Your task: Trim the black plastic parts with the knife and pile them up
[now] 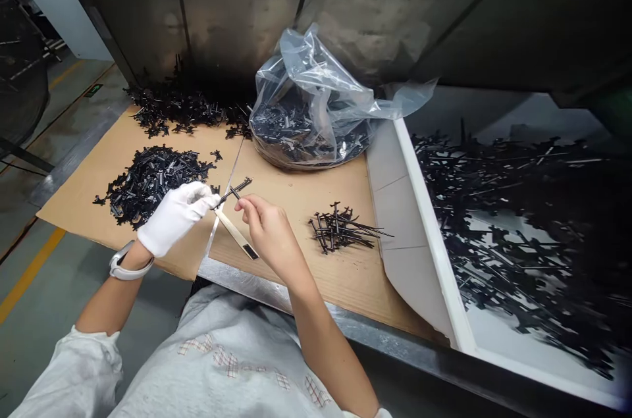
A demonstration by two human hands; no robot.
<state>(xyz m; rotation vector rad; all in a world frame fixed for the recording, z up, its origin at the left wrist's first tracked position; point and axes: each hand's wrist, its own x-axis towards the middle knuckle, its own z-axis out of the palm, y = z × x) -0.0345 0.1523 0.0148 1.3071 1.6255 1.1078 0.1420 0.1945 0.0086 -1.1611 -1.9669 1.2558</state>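
My left hand (180, 210), in a white glove, is closed in a pinch on a thin black plastic part (227, 195) with a branched end. Bare, my right hand (264, 224) pinches with thumb and forefinger at a short black arm of this part, so both hands meet on it. Just below them is a cream-coloured flat strip (234, 232) with a dark end; whether it rests on the cardboard is unclear. Beside my left hand lies a heap of small black plastic pieces (158, 178). To the right of my right hand lies a smaller pile of long-stemmed black parts (340, 227).
Brown cardboard (291, 191) covers the metal-edged table. A clear plastic bag (316, 108) full of black parts stands at the back. More black parts (182, 105) lie back left. At right, a white-walled box (434, 227) holds many black stemmed parts (523, 266).
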